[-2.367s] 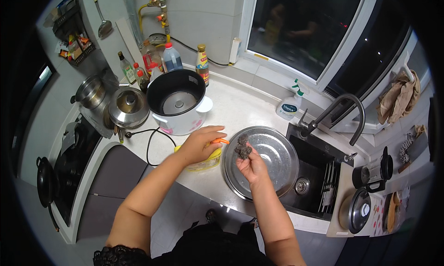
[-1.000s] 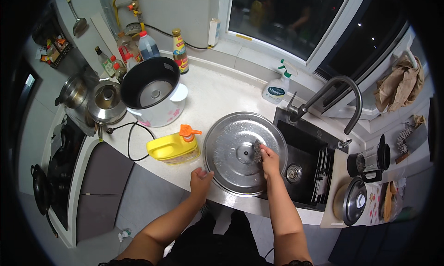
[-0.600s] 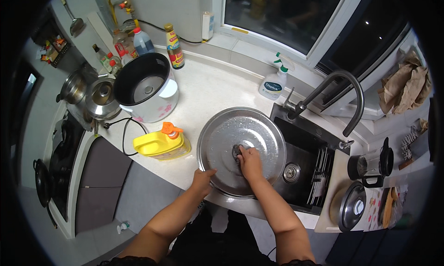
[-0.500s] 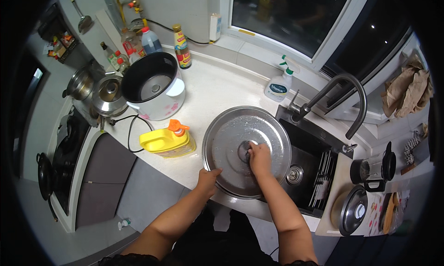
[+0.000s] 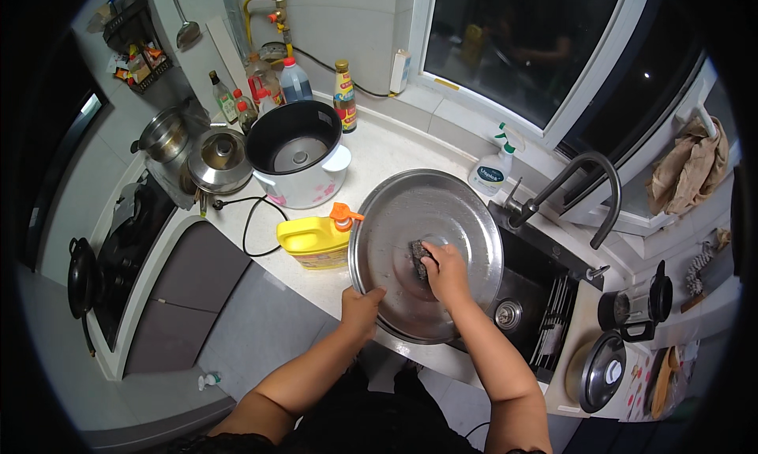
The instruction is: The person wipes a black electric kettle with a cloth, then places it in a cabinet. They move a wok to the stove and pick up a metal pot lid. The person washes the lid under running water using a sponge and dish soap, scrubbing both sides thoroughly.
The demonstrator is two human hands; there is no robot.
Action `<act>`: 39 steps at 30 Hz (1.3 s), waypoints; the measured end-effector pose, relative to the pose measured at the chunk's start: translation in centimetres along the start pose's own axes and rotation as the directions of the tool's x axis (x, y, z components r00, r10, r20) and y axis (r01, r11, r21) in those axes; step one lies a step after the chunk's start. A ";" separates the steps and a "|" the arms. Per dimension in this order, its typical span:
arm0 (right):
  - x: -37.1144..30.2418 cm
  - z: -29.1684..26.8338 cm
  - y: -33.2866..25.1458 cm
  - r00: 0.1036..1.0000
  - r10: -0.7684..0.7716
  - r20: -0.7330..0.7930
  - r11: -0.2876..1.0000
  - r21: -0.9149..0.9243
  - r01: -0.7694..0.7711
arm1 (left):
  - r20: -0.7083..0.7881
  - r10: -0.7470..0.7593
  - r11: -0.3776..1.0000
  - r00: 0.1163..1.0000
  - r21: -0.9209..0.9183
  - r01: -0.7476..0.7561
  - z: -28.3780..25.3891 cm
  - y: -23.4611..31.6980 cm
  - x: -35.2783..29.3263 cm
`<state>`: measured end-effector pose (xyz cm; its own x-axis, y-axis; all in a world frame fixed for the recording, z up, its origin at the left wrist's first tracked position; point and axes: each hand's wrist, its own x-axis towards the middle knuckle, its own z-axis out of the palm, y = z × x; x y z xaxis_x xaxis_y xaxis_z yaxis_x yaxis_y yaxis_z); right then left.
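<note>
Worktop [image 5: 387, 148]: pale, runs from the hob [image 5: 130, 253] side on the L over to the window side on the R. Black sink [image 5: 521, 258] set into it, R of centre, w/ a wire rack standing in its R part & a dark gooseneck tap [image 5: 614, 193] curving up behind.

Round metal disc [image 5: 466, 217] next (a lid or shallow pan, can't tell which): it's right in front of the person, mostly over the worktop, R side overlapping the sink's L edge in this view. Can't tell if it's flat or tipped a bit.

White pot [image 5: 304, 192], black inside, pink flower print, stands uncovered, back L of the disc; lidded metal pot [image 5: 219, 170] just L of that. Yellow jug [image 5: 312, 237], orange top, is upright just L of the disc, top reaching its rim in view. Spray bottle [image 5: 489, 174], white w/ green trigger, up at the back nr the tap.

Hands: L hand [image 5: 362, 310] closed on the disc's near-L rim, thumb on top, other fingers mostly hidden. R hand [image 5: 448, 274] half-curled, fingertips pinned on a grey scouring pad [image 5: 418, 260].

Pad's smallest: under those fingers, against the disc nr its middle.
</note>
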<state>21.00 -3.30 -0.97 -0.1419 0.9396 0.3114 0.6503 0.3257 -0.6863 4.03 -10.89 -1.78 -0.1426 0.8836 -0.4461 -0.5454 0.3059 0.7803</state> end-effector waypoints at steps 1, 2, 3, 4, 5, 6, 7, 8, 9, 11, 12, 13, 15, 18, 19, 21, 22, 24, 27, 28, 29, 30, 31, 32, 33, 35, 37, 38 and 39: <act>-0.2 -0.3 -0.2 1.000 0.018 -0.008 1.000 -0.006 -0.018 | 0.011 -0.004 1.000 1.000 0.009 0.004 0.3 0.0 -0.1; -0.6 -0.8 0.0 0.999 0.026 -0.021 0.999 -0.038 -0.027 | 0.005 0.006 0.999 1.000 -0.043 -0.006 0.7 -0.3 -0.4; -1.0 -0.9 0.2 0.999 0.002 -0.045 0.996 -0.087 -0.006 | 0.025 0.005 0.999 1.000 -0.038 -0.005 0.9 -0.6 -0.5; -1.4 -0.8 0.5 0.997 -0.022 -0.068 0.990 -0.137 0.013 | 0.046 0.004 0.999 0.999 -0.033 -0.003 1.0 -1.1 -0.4; -1.7 -0.9 0.2 0.995 -0.044 -0.091 0.982 -0.186 0.027 | 0.068 0.002 1.000 0.998 -0.023 0.000 1.1 -1.5 -0.5; -2.5 -0.9 -0.3 0.994 -0.104 -0.034 0.976 -0.194 0.095 | 0.074 -0.017 1.000 0.997 -0.014 0.018 1.1 -1.8 -0.6; -3.4 -1.0 -1.2 0.987 -0.161 0.024 0.967 -0.198 0.162 | 0.080 -0.037 0.999 0.996 -0.004 0.037 1.0 -2.0 -0.7; -4.0 -1.3 -1.8 0.973 -0.218 0.079 0.952 -0.201 0.229 | 0.090 -0.053 0.999 0.995 0.007 0.053 0.9 -2.2 -0.8; -3.7 -2.2 -0.8 0.997 -0.067 -0.036 0.969 -0.241 0.057 | 0.115 -0.062 0.998 0.991 0.004 0.061 0.8 -2.2 -1.0; -2.4 -5.3 3.7 0.933 0.220 -0.283 0.917 -0.266 -0.297 | 0.177 -0.083 0.996 0.981 -0.004 0.085 1.1 -2.2 -1.7; -2.8 -6.1 5.2 0.883 0.108 -0.457 0.918 -0.296 -0.265 | 0.215 -0.092 0.995 0.972 -0.012 0.097 1.6 -1.9 -2.0; -4.1 -6.1 6.0 0.918 0.058 -0.393 0.917 -0.342 -0.205 | 0.230 -0.092 0.995 0.969 -0.007 0.096 2.0 -2.4 -2.0; -6.0 -4.0 4.7 0.969 -0.035 -0.246 0.915 -0.397 -0.068 | 0.240 -0.081 0.997 0.967 0.010 0.081 2.2 -3.6 -1.5; -8.7 -3.2 3.1 0.976 0.059 -0.208 0.953 -0.280 -0.117 | 0.221 -0.140 0.990 0.965 0.065 0.128 1.5 -5.4 -0.6; -9.2 -4.6 5.0 0.971 0.084 -0.222 0.919 -0.360 -0.162 | 0.216 -0.172 0.984 0.961 0.088 0.157 1.6 -5.8 -0.8; -10.9 -7.6 9.1 0.835 0.241 -0.494 0.853 -0.303 -0.425 | 0.208 -0.239 0.967 0.948 0.142 0.212 2.6 -5.7 -1.7; -12.0 -7.8 10.4 0.789 0.305 -0.534 0.823 -0.269 -0.500 | 0.214 -0.237 0.963 0.948 0.177 0.201 2.6 -7.0 -1.4; -14.3 -5.8 10.9 0.936 0.179 -0.302 0.882 -0.371 -0.289 | 0.182 -0.260 0.960 0.948 0.152 0.234 2.2 -9.0 -0.2; -15.4 -5.9 6.8 0.982 0.145 -0.125 0.943 -0.283 -0.175 | 0.174 -0.308 0.951 0.935 0.088 0.297 4.8 -9.2 -1.0; -14.8 -6.8 9.4 0.845 0.515 -0.145 0.823 -0.190 -0.535 | 0.181 -0.313 0.949 0.932 0.089 0.302 5.5 -9.3 -1.3; -15.2 -9.0 12.1 0.938 0.282 -0.200 0.808 -0.478 -0.345 | 0.186 -0.319 0.947 0.929 0.092 0.307 6.2 -9.4 -1.6; -15.4 -10.7 14.0 0.876 0.347 -0.335 0.750 -0.462 -0.474 | 0.191 -0.335 0.942 0.923 0.093 0.323 7.0 -9.8 -1.9; -15.6 -11.7 15.4 0.793 0.400 -0.460 0.685 -0.425 -0.592 | 0.185 -0.343 0.939 0.921 0.092 0.331 7.6 -10.4 -2.0; -15.8 -12.2 15.6 0.763 0.507 -0.402 0.631 -0.430 -0.646 | 0.178 -0.348 0.937 0.920 0.092 0.336 8.2 -11.1 -1.9; -16.6 -11.8 15.9 0.849 0.454 -0.270 0.727 -0.438 -0.528 | 0.174 -0.354 0.935 0.919 0.091 0.343 8.9 -11.7 -1.8; -18.6 -9.8 16.0 0.957 0.291 0.000 0.881 -0.389 -0.268 | 0.124 -0.386 0.920 0.914 0.126 0.371 10.1 -12.4 -1.8; -17.5 -10.7 13.3 0.972 0.226 0.070 0.950 -0.237 -0.204 | 0.091 -0.407 0.907 0.909 0.160 0.390 10.9 -13.2 -1.9; -17.5 -11.3 16.5 0.983 0.179 -0.038 0.938 -0.295 -0.182 | 0.099 -0.425 0.896 0.900 0.190 0.402 11.4 -13.8 -2.4; -16.9 -12.0 20.5 0.957 0.237 -0.165 0.869 -0.404 -0.285 | 0.105 -0.440 0.884 0.892 0.223 0.410 11.7 -14.2 -2.8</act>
<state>45.71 -13.75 -12.45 0.1413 0.9594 0.2440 0.9075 -0.0270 -0.4193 21.86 -13.62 -6.50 0.1999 0.6906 -0.6951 -0.3563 0.7120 0.6050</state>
